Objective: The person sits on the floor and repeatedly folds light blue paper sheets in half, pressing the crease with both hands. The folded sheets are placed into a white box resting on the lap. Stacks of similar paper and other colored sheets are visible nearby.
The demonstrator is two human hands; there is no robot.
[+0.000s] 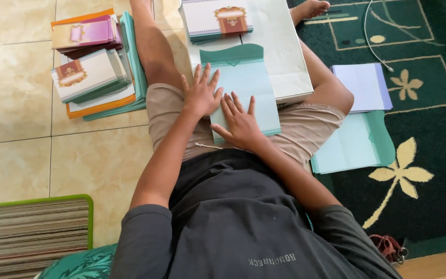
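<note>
Two hands (202, 95) (241, 121), one teal envelope (249, 77)

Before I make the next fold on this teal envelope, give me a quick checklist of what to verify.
1. Teal envelope lying flat on the white board: ok.
2. Left hand pressing its left edge: ok.
3. Right hand flat on its lower part: ok.
4. Flap at the top open: ok.
5. Teal sheets beside the right knee: ok.
6. Card inside the envelope: cannot tell.
7. Card stacks on the tiles: ok.
</note>
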